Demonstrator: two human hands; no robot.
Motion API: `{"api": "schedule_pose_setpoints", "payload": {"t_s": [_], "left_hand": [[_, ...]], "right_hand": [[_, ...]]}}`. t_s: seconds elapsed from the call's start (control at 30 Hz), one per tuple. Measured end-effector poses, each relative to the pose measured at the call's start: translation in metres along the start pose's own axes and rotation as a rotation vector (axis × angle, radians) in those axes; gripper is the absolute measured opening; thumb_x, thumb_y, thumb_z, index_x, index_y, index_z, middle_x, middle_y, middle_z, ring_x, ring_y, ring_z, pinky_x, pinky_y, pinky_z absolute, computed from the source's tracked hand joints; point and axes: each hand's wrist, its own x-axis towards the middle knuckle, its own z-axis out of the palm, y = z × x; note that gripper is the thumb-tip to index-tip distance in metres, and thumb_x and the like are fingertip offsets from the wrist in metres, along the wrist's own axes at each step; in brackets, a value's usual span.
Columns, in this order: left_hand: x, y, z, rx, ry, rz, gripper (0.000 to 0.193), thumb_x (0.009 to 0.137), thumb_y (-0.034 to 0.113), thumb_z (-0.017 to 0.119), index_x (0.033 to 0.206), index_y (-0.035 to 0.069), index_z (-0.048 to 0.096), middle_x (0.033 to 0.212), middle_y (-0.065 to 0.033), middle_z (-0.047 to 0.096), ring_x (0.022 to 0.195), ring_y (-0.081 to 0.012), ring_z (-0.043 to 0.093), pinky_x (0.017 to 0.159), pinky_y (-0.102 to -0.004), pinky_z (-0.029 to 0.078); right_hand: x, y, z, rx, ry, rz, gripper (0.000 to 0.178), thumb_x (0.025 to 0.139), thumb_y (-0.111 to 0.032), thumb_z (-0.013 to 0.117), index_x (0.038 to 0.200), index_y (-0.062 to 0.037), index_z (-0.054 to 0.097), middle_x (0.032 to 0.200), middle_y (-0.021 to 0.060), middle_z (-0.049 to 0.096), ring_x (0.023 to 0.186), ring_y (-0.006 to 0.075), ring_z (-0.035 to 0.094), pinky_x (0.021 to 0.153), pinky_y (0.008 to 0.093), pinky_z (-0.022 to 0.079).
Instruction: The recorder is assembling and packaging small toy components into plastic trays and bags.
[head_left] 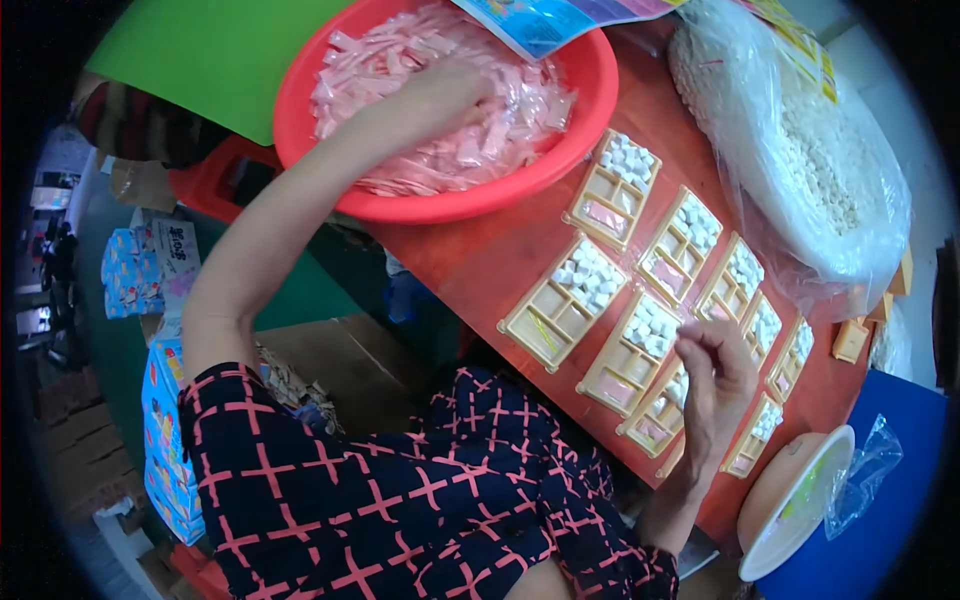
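Observation:
My left hand (455,92) reaches into a large red basin (440,207) heaped with small pink packets (400,50); its fingertips are hidden among them. My right hand (722,368) hovers over cream compartment trays, its fingers curled in toward the thumb; whatever they may hold is too small to make out. Under and beside it lies a tray (608,384) with white cubes (650,328) and a pink packet. Another tray (518,325) has cubes and a yellow-green strip. Several more trays, such as one tray (572,217) by the basin, hold cubes and pink packets.
A clear plastic bag (800,160) full of white cubes fills the right back of the red table (440,255). A pale bowl (780,490) with green pieces stands at the lower right, beside crumpled clear film (862,475). Colourful printed sheets (560,25) overhang the basin. Blue boxes (165,430) stand at left.

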Motion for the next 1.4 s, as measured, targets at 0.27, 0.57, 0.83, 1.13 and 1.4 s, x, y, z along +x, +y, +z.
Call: {"api": "schedule_pose_setpoints", "payload": {"t_s": [0.27,0.57,0.83,1.13,1.4], "left_hand": [[-0.011,0.074,-0.071,-0.458,0.292,-0.406,0.018,0.078,0.002,0.057,0.095,-0.004,0.055,0.076,-0.0109,0.059,0.064,-0.015,0.056,0.054,-0.0239,0.045],[-0.044,0.173,-0.009,-1.118,0.317,-0.272,0.021,0.08,-0.006,0.052,0.101,0.0,0.049,0.083,-0.0078,0.062,0.077,-0.0092,0.058,0.065,-0.0202,0.047],[-0.098,0.188,0.035,-1.066,0.277,-0.577,0.021,0.081,-0.002,0.054,0.102,0.0,0.05,0.085,-0.0071,0.06,0.07,-0.0088,0.056,0.061,-0.021,0.045],[-0.084,0.182,0.063,-0.664,0.383,-0.408,0.024,0.074,-0.005,0.059,0.096,0.004,0.063,0.083,-0.0103,0.053,0.071,-0.0201,0.055,0.061,-0.0272,0.044],[-0.08,0.173,0.069,-0.699,0.417,-0.405,0.017,0.072,-0.003,0.061,0.089,0.001,0.062,0.08,-0.0112,0.053,0.067,-0.0244,0.056,0.057,-0.0311,0.046]], "right_hand": [[0.039,-0.018,0.015,0.264,-0.033,0.053,0.008,0.079,0.0,0.055,0.086,0.0021,0.058,0.079,0.0014,0.054,0.07,0.0065,0.047,0.062,0.0183,0.037],[0.023,-0.013,0.074,0.448,-0.133,0.014,0.021,0.08,-0.001,0.057,0.1,0.0022,0.055,0.087,0.0049,0.057,0.074,0.0079,0.052,0.065,0.0197,0.043],[-0.002,0.01,0.074,0.451,-0.401,0.295,0.009,0.078,-0.001,0.056,0.086,0.0028,0.057,0.077,0.0072,0.061,0.068,0.0125,0.058,0.062,0.0242,0.045],[-0.019,0.031,0.073,-0.096,-0.227,0.088,0.01,0.071,-0.002,0.062,0.08,-0.0028,0.06,0.073,0.0106,0.058,0.063,0.0237,0.059,0.056,0.0315,0.045],[-0.026,0.033,0.092,-0.353,-0.2,-0.258,0.004,0.071,-0.006,0.06,0.074,-0.0073,0.058,0.068,0.0065,0.052,0.058,0.0243,0.057,0.049,0.0345,0.045]]}}
